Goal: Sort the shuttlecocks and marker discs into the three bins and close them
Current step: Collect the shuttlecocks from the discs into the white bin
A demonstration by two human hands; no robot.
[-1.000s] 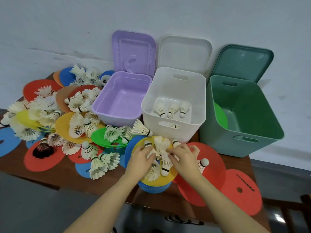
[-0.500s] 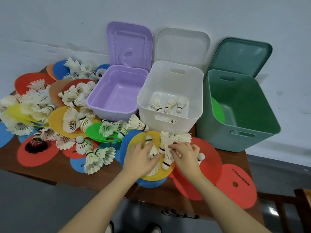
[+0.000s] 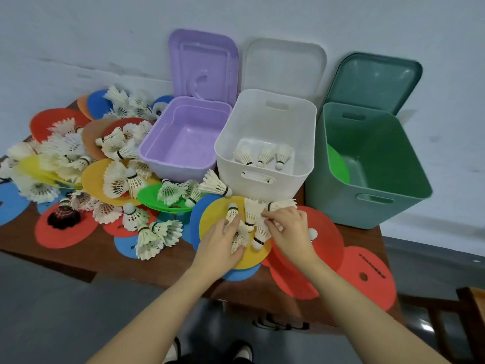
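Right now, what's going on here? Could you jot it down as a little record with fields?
Setting: wooden table against a pale wall
Purple bin: open, nothing visible inside
White bin: open, three shuttlecocks inside
Green bin: open, one green disc leaning inside
Lids: all three propped against the wall
Left hand: on shuttlecocks lying on a yellow disc
Right hand: pinching a shuttlecock there
Unsorted: many shuttlecocks and coloured discs at left

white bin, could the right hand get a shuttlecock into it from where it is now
Probably yes. The white bin stands open just beyond the right hand, its lid propped back against the wall, and nothing lies between them.
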